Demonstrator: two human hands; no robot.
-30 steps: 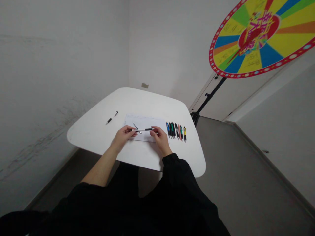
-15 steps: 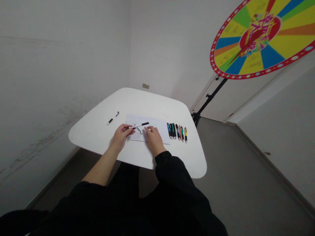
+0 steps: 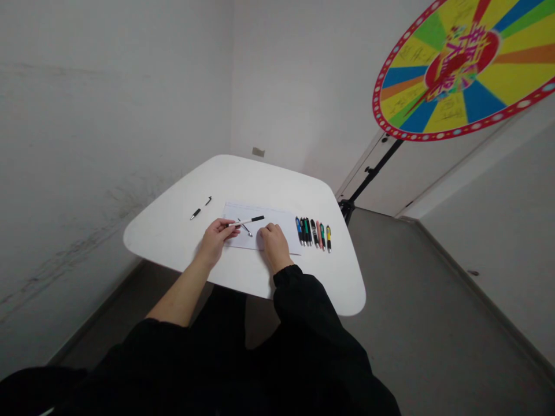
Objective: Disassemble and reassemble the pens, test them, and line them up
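Pinched in the fingers of my left hand [image 3: 215, 238] is a white pen [image 3: 245, 221] with a black end pointing right, held over the paper. Beneath it a thin dark piece with a silver tip [image 3: 248, 233] slants across the white sheet of paper [image 3: 284, 238]; what kind of piece it is I cannot make out. My right hand [image 3: 274, 241] is closed over the right part of the sheet, fingers curled together. Anything between those fingertips is hidden.
Right of the paper lies a row of several coloured pens [image 3: 313, 233]. A black-and-white pen [image 3: 200, 209] rests at the left of the white table [image 3: 255, 179]. Behind to the right stands a colourful prize wheel [image 3: 459, 63] on a black stand [image 3: 373, 173].
My right hand's fingers have curled in and drawn slightly away from the pen's black end. The left hand still holds the pen in much the same place.
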